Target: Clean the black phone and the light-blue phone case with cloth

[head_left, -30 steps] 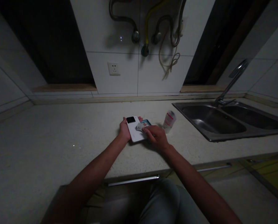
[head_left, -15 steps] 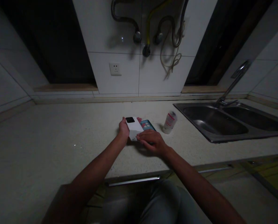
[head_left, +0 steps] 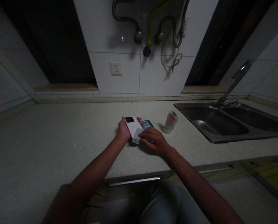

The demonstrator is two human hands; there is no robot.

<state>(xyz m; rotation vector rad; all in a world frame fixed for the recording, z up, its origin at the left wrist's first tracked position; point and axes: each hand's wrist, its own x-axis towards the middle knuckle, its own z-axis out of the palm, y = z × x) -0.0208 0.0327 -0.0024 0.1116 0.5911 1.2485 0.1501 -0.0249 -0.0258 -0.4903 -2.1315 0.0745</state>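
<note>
Left hand [head_left: 124, 129]: fingers grip white rectangular smartphone [head_left: 132, 125] | Right hand [head_left: 154, 140]: fingers pinch thin pale-grey sheet [head_left: 137, 135] over its lower back | Technique: flat sheet, light pressure, steady support serve best

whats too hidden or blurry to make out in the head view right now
In the head view:
Palm of the left hand: hidden by the white phone.
Part of the teal case: covered by the phone and right hand.
Print on the pale piece at the right fingertips: too small, dim.
Cup lettering: too small, blurred.
Yellow hose: cut off by the top edge.
</note>
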